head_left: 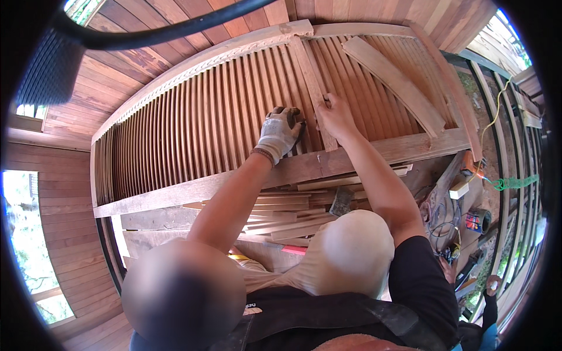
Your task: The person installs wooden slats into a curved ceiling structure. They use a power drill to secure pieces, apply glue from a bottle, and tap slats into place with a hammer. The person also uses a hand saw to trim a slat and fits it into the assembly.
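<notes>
A large wooden louvered panel (234,105) lies in front of me, with many narrow slats set between long frame rails. My left hand (280,130), in a grey-white work glove with dark fingertips, rests on the slats just left of the wooden crossbar (310,82). Its fingers and thumb are apart, and it holds nothing that I can see. At the crossbar's right edge is my bare right hand (336,117), its fingers curled together. Whatever those fingers grip, if anything, is too small or hidden to name. A loose flat board (395,85) lies slantwise over the right-hand slats.
Under the near rail (281,175) several loose wood strips (281,207) are piled before my knees. At the right are an orange tool (470,165), a yellow cord (497,111), green netting (515,182) and a can (479,220). Another person's hand (493,285) shows at lower right.
</notes>
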A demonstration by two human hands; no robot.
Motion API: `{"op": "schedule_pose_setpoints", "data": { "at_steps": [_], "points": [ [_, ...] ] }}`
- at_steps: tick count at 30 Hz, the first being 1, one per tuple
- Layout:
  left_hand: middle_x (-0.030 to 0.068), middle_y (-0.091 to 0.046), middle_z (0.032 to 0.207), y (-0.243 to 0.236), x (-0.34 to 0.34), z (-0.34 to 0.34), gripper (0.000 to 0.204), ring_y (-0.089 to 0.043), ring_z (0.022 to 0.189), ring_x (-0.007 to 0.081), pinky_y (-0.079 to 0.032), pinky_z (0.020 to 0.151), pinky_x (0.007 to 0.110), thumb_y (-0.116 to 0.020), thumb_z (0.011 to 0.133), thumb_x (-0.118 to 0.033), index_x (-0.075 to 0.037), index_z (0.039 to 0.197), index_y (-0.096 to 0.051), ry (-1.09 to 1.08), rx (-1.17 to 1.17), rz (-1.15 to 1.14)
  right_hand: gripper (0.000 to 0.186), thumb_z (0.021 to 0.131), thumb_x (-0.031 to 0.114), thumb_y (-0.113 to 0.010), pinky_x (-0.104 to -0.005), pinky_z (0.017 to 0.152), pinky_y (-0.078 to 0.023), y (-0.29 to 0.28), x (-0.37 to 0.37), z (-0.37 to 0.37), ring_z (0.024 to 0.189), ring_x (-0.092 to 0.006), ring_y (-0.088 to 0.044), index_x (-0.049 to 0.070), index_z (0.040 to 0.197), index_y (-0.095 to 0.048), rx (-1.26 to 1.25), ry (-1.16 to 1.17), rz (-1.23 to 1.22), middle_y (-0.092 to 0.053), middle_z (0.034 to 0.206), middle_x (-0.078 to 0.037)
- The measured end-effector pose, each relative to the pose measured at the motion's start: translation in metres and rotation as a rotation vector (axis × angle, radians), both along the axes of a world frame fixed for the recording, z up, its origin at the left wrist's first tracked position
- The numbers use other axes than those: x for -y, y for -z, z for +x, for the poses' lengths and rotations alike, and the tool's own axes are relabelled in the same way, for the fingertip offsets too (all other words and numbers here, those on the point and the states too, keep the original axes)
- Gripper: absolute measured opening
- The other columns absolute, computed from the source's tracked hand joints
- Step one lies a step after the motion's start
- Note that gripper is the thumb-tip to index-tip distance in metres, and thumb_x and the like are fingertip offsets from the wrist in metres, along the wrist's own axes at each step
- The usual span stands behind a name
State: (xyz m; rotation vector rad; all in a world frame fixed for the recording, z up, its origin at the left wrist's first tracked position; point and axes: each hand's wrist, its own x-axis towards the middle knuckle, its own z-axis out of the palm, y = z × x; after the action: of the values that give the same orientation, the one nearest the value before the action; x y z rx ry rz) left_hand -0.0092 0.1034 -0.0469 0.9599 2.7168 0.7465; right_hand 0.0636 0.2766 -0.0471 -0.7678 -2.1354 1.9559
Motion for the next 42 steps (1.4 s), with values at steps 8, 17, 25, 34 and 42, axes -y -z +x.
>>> {"op": "schedule_pose_setpoints", "data": {
  "at_steps": [8, 17, 25, 34, 42],
  "points": [
    [0.0176, -0.067, 0.125, 0.013, 0.004, -0.03, 0.038, -0.065, 0.116, 0.0311, -0.053, 0.102, 0.039, -0.071, 0.092, -0.023, -0.006, 0.126, -0.066, 0.018, 0.173, 0.005, 0.025, 0.103, 0.014, -0.058, -0.0352, 0.057, -0.058, 0.002, 0.005, -0.005, 0.076, -0.0181, -0.068, -0.003, 0.121, -0.058, 0.06, -0.004, 0.013, -0.068, 0.088, -0.011],
    [0.0169, -0.026, 0.168, -0.048, -0.052, -0.158, 0.075, -0.024, 0.155, 0.0352, -0.021, 0.127, 0.052, -0.054, 0.1, -0.044, -0.01, 0.161, -0.026, -0.121, -0.306, -0.316, 0.029, 0.104, 0.019, -0.055, -0.0397, 0.065, -0.062, -0.038, 0.013, -0.006, 0.081, -0.0251, -0.073, -0.006, 0.116, -0.059, 0.08, -0.079, 0.084, -0.071, 0.097, -0.022],
    [0.01, -0.02, 0.171, -0.025, -0.068, -0.221, 0.088, -0.019, 0.158, 0.0313, -0.013, 0.128, 0.05, -0.062, 0.092, -0.045, -0.014, 0.164, -0.02, -0.061, -0.421, -0.606, 0.038, 0.101, 0.025, -0.065, -0.0337, 0.075, -0.052, -0.008, -0.006, -0.013, 0.088, -0.0178, -0.065, -0.005, 0.123, -0.057, 0.163, -0.158, 0.153, -0.068, 0.099, -0.015],
    [0.014, -0.026, 0.168, -0.026, -0.071, -0.223, 0.093, -0.026, 0.154, 0.0338, -0.024, 0.126, 0.051, -0.067, 0.092, -0.048, -0.016, 0.165, -0.02, -0.035, -0.426, -0.647, 0.034, 0.105, 0.026, -0.057, -0.0395, 0.07, -0.051, 0.0, -0.007, -0.012, 0.08, -0.0238, -0.066, -0.007, 0.115, -0.055, 0.033, -0.175, 0.085, -0.066, 0.089, -0.022],
    [0.0122, -0.022, 0.17, -0.024, -0.071, -0.236, 0.098, -0.023, 0.155, 0.0355, -0.024, 0.127, 0.049, -0.069, 0.09, -0.053, -0.02, 0.166, -0.016, -0.022, -0.395, -0.691, 0.036, 0.106, 0.031, -0.058, -0.0399, 0.071, -0.051, 0.017, 0.001, -0.012, 0.08, -0.0236, -0.065, -0.002, 0.117, -0.054, -0.04, -0.12, 0.211, -0.065, 0.087, -0.02]
  ]
}}
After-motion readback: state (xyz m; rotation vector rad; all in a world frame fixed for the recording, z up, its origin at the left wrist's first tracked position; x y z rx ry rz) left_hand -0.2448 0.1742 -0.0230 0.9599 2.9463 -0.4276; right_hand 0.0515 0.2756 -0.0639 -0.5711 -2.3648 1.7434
